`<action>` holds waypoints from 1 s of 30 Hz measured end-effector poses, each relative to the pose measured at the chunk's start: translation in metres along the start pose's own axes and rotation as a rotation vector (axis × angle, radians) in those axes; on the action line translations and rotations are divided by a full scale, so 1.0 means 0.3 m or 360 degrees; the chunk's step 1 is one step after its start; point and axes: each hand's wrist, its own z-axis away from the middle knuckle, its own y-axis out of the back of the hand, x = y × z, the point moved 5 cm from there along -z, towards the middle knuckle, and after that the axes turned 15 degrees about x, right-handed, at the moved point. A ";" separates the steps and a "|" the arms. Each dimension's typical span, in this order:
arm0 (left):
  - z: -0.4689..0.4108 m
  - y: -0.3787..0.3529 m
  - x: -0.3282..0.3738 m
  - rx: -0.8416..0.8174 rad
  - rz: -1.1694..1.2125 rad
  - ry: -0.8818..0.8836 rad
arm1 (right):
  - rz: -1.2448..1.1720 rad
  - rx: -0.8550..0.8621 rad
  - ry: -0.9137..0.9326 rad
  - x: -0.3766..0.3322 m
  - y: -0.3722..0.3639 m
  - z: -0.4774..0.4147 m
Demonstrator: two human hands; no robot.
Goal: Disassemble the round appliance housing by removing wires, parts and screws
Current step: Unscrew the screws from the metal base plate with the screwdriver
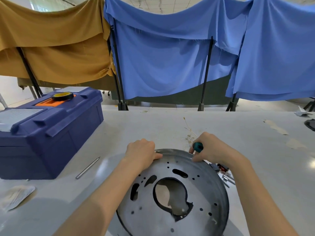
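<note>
Seemingly nearly done, from the head camera. Gripping the far rim of the stripped housing (204, 184), tilted up on the table (170, 126), with the left hand (142, 153); clutching a screwdriver (198, 147) at that rim in the right hand (213, 149). Loose parts (221, 169) alongside; maybe one rim fastener left.

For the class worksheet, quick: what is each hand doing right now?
Left hand: grips the rim of the round housing.
Right hand: holds a teal-handled screwdriver.
</note>
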 end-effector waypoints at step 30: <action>0.021 -0.067 0.038 -0.0069 0.1000 0.0004 | -0.1339 0.1033 -0.0213 -0.069 0.031 0.015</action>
